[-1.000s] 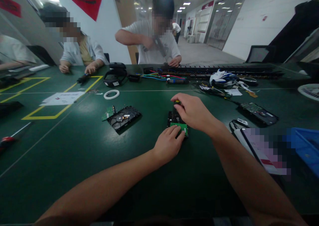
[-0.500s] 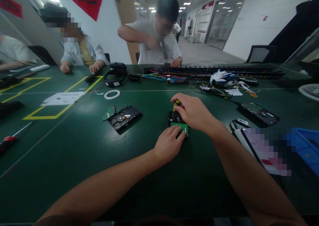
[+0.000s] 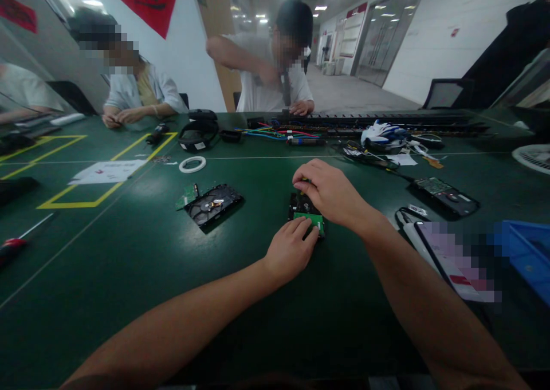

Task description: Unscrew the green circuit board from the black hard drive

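A black hard drive (image 3: 294,203) with a green circuit board (image 3: 317,220) lies on the table in front of me. My left hand (image 3: 291,248) steadies the near end of the drive, its fingertips on the board. Above the far end, my right hand (image 3: 329,188) pinches a small screwdriver (image 3: 304,180) with a yellow handle, held upright over the drive. Most of the handle is behind my fingers, and the tip is hidden. To the left rests another opened hard drive (image 3: 215,205), with a loose green board (image 3: 186,197) beside it.
A third hard drive (image 3: 447,196), a phone (image 3: 451,258) and a blue bin (image 3: 528,258) are on the right. A red-handled screwdriver (image 3: 15,244) lies far left, a white ring (image 3: 192,165) beyond the left drive. Cables, gloves (image 3: 382,133) and two people are across the table.
My right fingers have shifted and now cover more of the yellow handle. My left hand stays on the drive. Across the table, the person on the left has brought both hands together.
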Available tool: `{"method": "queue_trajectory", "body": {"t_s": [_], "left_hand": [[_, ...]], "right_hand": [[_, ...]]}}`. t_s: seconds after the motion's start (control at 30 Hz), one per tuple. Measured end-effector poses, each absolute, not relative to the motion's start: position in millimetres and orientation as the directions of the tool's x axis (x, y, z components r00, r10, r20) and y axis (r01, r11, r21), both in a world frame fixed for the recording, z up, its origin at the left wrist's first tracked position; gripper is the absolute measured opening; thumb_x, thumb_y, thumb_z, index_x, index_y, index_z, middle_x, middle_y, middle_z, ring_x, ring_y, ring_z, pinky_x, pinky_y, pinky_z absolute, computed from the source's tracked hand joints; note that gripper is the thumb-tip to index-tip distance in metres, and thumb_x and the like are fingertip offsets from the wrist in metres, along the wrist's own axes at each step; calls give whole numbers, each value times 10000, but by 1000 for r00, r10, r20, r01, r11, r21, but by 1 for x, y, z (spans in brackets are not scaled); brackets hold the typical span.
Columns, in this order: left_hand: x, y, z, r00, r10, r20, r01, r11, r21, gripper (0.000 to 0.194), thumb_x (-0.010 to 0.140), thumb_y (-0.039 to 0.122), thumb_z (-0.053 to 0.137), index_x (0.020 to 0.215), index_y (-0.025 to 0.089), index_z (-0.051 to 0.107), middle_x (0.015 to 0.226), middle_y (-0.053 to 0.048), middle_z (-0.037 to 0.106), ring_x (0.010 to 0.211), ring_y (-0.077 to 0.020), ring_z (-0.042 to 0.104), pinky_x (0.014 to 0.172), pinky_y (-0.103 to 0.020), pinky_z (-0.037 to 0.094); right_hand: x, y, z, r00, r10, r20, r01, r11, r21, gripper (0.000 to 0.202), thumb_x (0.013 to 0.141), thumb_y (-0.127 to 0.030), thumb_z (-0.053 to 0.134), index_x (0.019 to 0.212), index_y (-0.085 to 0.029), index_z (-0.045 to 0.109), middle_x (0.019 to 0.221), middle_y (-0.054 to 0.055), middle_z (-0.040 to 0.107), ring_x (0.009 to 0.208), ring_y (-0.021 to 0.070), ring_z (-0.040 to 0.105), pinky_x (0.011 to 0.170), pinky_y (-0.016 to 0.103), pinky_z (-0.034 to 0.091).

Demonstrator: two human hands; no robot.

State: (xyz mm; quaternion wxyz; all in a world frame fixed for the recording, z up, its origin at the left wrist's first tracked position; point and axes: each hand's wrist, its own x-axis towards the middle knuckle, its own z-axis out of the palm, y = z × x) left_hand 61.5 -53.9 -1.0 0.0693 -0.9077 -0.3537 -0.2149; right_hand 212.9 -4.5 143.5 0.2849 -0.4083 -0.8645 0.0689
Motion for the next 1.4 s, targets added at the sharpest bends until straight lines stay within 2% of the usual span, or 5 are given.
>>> {"method": "queue_trajectory", "body": {"t_s": [0.17, 0.6, 0.77, 1.07, 1.4], "left_hand": [[61, -54, -1, 660, 609, 441, 671, -741, 18, 309, 1038, 209, 515, 1318, 150, 631, 1343, -153, 645, 1314, -310, 600, 1078, -475, 542], [61, -54, -1, 661, 610, 438, 668, -744, 28, 319, 1036, 212, 516, 1333, 162, 622, 1364, -160, 636, 1321, -312, 595, 1073, -493, 544], [60, -55, 1, 662, 609, 436, 668, -744, 25, 318, 1034, 197, 512, 1328, 153, 626, 1365, -158, 637, 1322, -312, 597, 1084, -486, 538], [61, -55, 0, 660, 614, 432, 668, -744, 36, 315, 1029, 205, 531, 1323, 149, 629, 1359, -168, 642, 1317, -313, 600, 1094, -485, 531], [61, -54, 0, 666, 612, 427, 669, -743, 21, 336, 1034, 210, 514, 1347, 144, 615, 1378, -168, 629, 1327, -321, 592, 1083, -485, 538]], "right_hand": [[214, -4, 143, -494, 754, 433, 666, 648, -370, 219, 950, -105, 541, 1130, -195, 630, 1173, 97, 708, 1072, 244, 643, 968, 380, 460], [215, -6, 144, -520, 733, 439, 652, 673, -350, 195, 965, -102, 506, 1030, -219, 647, 1115, 86, 678, 1015, 237, 617, 935, 384, 463], [215, -7, 146, -490, 757, 433, 685, 641, -345, 146, 983, -179, 566, 1054, -221, 687, 1097, 90, 681, 1005, 246, 623, 928, 396, 473], [214, -6, 144, -520, 724, 454, 657, 678, -329, 352, 930, -44, 506, 1189, -185, 698, 1247, 124, 701, 1175, 260, 629, 1071, 425, 445], [213, -6, 144, -443, 784, 435, 760, 585, -281, 86, 966, -247, 664, 1046, -215, 660, 1037, 84, 668, 965, 247, 611, 862, 375, 447]]}}
